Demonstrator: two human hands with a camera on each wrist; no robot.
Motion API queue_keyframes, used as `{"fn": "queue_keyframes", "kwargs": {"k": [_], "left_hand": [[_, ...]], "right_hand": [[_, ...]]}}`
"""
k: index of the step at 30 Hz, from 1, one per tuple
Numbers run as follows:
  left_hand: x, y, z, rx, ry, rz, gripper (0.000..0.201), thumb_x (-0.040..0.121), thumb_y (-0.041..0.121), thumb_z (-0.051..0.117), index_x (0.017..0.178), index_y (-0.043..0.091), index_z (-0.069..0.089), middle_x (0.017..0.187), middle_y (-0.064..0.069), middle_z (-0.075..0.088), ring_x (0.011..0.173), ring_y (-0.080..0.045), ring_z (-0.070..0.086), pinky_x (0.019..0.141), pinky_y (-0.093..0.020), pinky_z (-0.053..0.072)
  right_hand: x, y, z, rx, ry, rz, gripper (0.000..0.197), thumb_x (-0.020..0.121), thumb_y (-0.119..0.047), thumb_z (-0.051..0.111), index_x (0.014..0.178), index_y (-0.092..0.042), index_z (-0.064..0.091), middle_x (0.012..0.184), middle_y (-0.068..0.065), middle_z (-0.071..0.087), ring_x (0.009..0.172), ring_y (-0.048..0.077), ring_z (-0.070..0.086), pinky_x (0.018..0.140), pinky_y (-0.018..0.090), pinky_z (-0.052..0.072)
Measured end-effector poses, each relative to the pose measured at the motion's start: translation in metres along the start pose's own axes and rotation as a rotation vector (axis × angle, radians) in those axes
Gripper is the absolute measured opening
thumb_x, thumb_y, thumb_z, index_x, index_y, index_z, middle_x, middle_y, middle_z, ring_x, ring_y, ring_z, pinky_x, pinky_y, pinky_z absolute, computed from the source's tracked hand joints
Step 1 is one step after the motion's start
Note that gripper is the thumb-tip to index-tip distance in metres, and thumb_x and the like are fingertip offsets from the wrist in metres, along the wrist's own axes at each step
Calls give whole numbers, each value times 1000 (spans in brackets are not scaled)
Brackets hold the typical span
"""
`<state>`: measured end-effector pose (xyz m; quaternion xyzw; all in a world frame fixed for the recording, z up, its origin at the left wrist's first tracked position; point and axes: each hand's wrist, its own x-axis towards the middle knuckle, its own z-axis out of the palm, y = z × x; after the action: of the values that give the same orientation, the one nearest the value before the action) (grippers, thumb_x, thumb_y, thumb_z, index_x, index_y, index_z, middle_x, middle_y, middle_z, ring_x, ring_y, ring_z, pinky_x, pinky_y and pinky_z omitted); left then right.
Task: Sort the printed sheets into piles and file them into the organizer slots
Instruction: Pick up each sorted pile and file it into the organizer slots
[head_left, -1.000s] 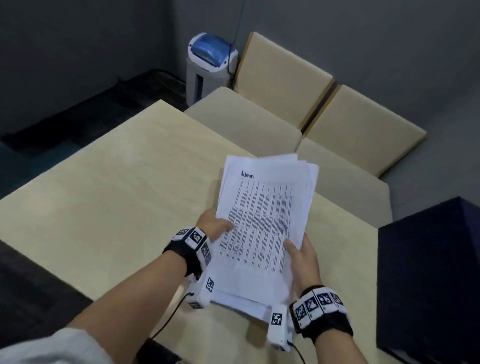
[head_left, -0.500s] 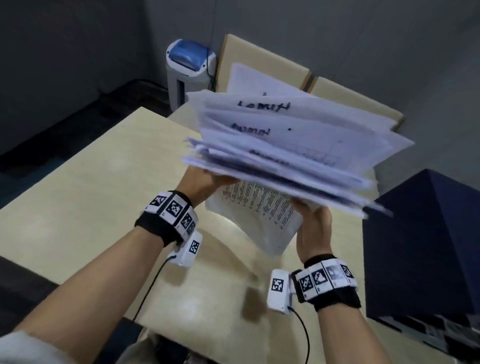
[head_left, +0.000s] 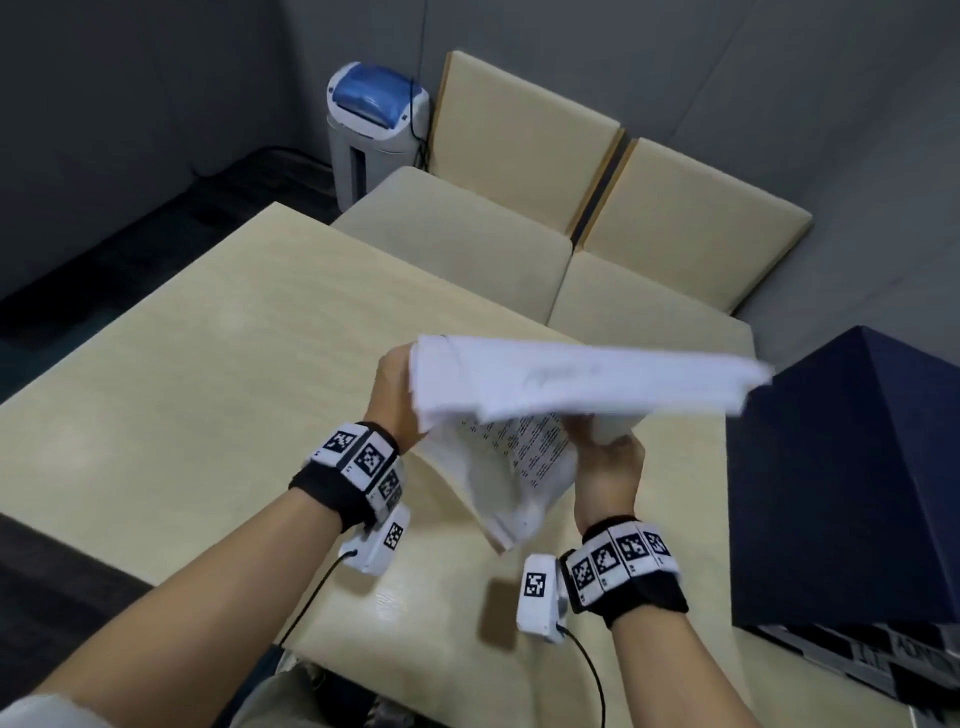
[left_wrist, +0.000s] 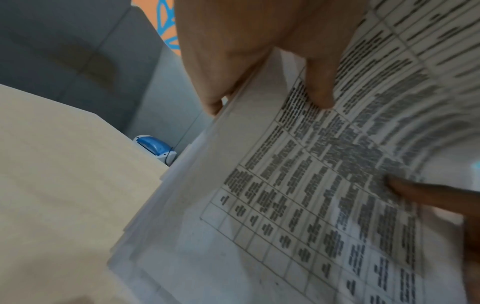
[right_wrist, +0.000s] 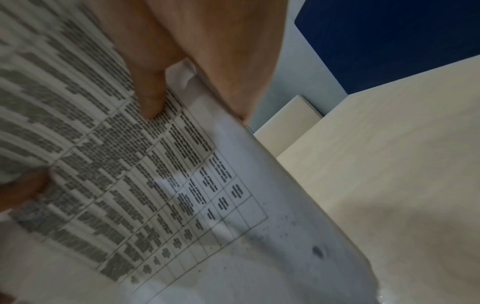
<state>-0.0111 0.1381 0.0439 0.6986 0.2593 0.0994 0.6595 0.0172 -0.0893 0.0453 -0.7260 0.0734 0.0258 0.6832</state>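
While both hands' grip clasps it, the stack (head_left: 571, 384) (blurred) seems to lie crosswise.

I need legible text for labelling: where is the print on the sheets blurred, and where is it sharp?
Head view: the stack of sheets is smeared by motion, heading unreadable. Left wrist view: table rows beside the left hand are streaked, grid lines clear. Right wrist view: likewise near the right hand; no words legible.
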Motion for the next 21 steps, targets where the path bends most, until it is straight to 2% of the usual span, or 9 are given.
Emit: {"fn": "queue_keyframes", "kwargs": {"k": [2,4,6,9,11,12,15,18,21], "left_hand": [[-10,22,13,-35,64,179,17,82,15,77,92,3,71,70,8,69,59,3,60,59,-15,51],[-21,36,21,-163,49,209,21,82,21,77,98,8,72,85,-1,75,78,-12,71,75,-37,60],[-22,41,25,-221,84,246,22,85,21,74,102,10,69,92,-6,75,86,-20,72,80,-45,59],[-21,47,21,-287,82,266,26,79,18,80,100,15,65,92,-7,73,85,-20,71,77,-40,60],[-18,47,15,-339,70,267,43,69,17,87,104,19,62,95,-5,72,88,-18,71,75,-37,60],[-16,45,12,-351,52,279,52,65,17,90,107,19,58,98,-5,72,91,-19,71,75,-37,60],[-14,47,5,-402,40,287,67,60,5,89,113,11,49,99,2,69,92,-12,70,76,-29,58],[-7,51,1,-383,33,311,74,56,-2,89,116,1,46,97,1,67,89,-8,68,75,-24,55],[0,58,-2,-375,-42,294,77,55,-2,89,119,-3,46,100,-4,67,92,-13,69,76,-27,57]], "right_hand": [[-11,-32,12,65,36,-115,10,83,-10,77,91,-15,72,85,-11,76,81,8,72,72,20,54],[-10,-35,26,33,31,-178,14,84,-8,76,92,-18,72,83,-15,76,82,2,71,72,16,53],[-9,-39,29,58,53,-209,16,84,-8,76,98,-14,72,89,-10,75,87,4,71,76,19,54],[-3,-45,28,110,53,-202,28,82,-10,79,108,-9,68,100,-5,74,94,6,71,80,20,56],[0,-40,24,99,46,-175,38,79,-9,81,113,-8,65,102,-3,74,95,7,71,80,19,56],[1,-37,22,97,35,-166,44,77,-10,83,117,-7,63,105,0,74,98,11,71,82,23,57],[3,-32,18,69,1,-148,56,75,-8,84,124,-5,58,111,8,73,104,22,70,87,36,58],[7,-32,15,94,-6,-140,59,75,0,81,126,-7,53,107,5,73,99,18,70,82,30,58],[11,-36,22,62,-19,-142,56,73,4,80,121,-9,52,104,4,73,96,16,71,85,34,59]]}}
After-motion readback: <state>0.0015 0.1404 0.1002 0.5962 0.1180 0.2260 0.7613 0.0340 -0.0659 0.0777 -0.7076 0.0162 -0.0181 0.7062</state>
